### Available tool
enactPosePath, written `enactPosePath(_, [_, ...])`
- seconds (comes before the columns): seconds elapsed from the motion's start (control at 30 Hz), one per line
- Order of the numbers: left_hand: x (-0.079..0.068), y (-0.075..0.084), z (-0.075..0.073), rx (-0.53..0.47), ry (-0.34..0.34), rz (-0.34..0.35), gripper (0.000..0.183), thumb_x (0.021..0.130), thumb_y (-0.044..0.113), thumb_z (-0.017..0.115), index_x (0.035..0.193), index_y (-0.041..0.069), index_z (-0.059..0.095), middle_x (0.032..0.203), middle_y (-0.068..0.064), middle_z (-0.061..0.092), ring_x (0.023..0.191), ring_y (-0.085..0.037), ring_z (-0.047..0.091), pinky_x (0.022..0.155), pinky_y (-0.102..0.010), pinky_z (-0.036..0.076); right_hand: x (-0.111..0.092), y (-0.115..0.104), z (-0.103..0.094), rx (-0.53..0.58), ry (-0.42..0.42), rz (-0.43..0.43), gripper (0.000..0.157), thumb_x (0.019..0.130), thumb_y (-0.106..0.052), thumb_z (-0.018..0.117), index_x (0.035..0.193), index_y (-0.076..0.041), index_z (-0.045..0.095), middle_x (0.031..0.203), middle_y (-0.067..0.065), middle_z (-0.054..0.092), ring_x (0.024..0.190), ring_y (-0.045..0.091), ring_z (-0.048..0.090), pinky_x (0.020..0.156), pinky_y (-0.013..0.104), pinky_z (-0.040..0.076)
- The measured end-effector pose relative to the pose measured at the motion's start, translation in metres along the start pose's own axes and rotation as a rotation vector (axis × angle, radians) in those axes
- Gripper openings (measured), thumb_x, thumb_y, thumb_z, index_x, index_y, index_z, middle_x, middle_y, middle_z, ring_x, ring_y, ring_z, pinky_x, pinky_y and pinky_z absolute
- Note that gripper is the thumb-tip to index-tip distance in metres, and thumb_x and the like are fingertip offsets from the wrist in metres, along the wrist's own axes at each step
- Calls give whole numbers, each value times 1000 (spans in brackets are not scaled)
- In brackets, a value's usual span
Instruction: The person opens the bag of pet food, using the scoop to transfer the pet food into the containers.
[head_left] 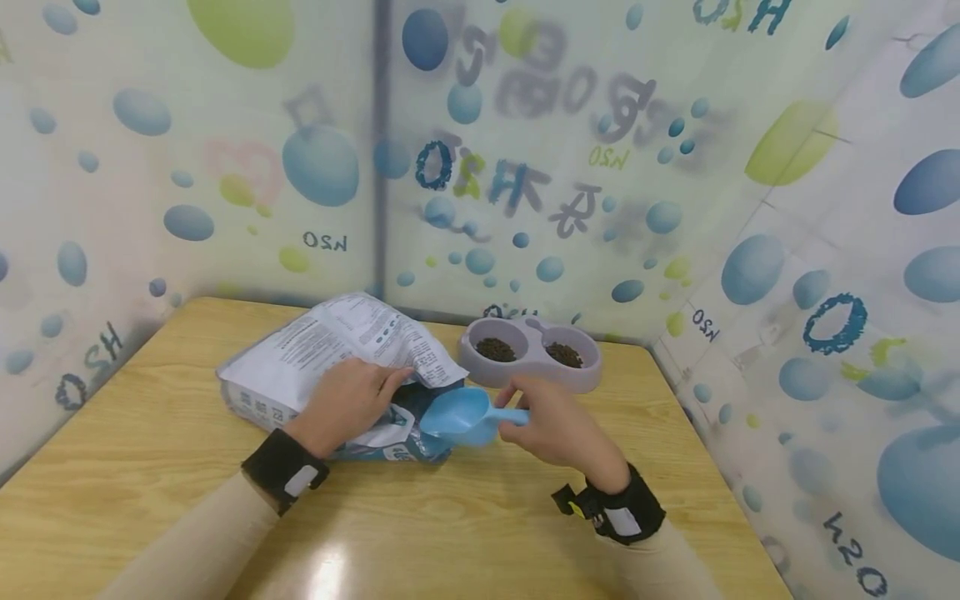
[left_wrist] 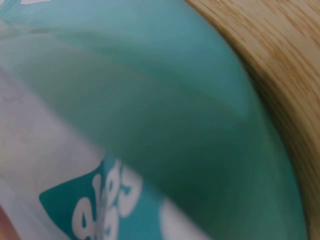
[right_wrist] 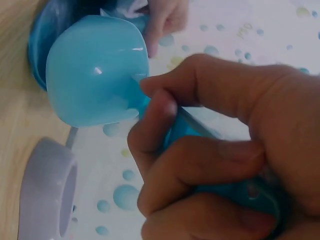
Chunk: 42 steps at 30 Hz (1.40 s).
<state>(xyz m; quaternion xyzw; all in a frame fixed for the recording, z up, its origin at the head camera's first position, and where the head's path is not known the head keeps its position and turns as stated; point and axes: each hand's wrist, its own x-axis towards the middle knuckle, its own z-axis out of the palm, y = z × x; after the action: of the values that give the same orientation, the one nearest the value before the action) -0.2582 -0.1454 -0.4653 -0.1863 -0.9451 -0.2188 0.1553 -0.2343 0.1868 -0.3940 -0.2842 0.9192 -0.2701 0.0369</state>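
A white and blue bag of pet food (head_left: 285,350) lies on its side, its mouth facing right. My left hand (head_left: 351,396) grips the upper flap at that mouth; in the left wrist view the teal side of the bag (left_wrist: 150,90) fills most of the picture. With curled fingers my right hand (head_left: 551,421) holds a light blue scoop (head_left: 461,415) by its handle. The scoop's bowl is at the bag's mouth, and in the right wrist view its rounded underside (right_wrist: 95,75) shows. What lies inside the bag is hidden.
A grey-lilac double pet bowl (head_left: 525,342) stands behind the right hand, with brown kibble in both hollows. Everything rests on a wooden table (head_left: 450,525). Patterned walls (head_left: 480,208) close in the back and both sides.
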Motion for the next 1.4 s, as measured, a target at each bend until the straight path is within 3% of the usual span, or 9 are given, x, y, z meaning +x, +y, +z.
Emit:
enactPosePath(0.23, [0,-1,0,3,3,2,59,122,36,63,66,22,55,59,8,34,52,-9,39,57,-27,31,8,-9,18,-6,40,65,15,103,-13,87,114,-13,77,96,0,74,78,14,63,69,28,54])
enactPosePath(0.4, [1,-1,1,-5,-5,0,58,122,37,63,66,22,55,59,8,34,52,-9,40,56,-26,30,13,-12,27,-17,64,67,14,103,-13,86,112,-12,76,100,2,75,83,16,64,73,30,55])
enactPosePath(0.87, [2,-2,3,4,-5,3,52,122,38,64,73,21,67,59,8,34,51,-9,39,55,-27,29,33,-31,34,-23,66,104,12,104,-14,82,113,-9,77,75,0,57,62,14,52,61,28,44])
enactPosePath(1.4, [2,-3,3,-14,-6,3,52,122,37,64,73,21,66,58,8,35,50,-9,40,55,-26,30,52,-37,58,-33,78,169,21,107,-24,85,120,-9,76,79,0,62,63,13,56,58,26,42])
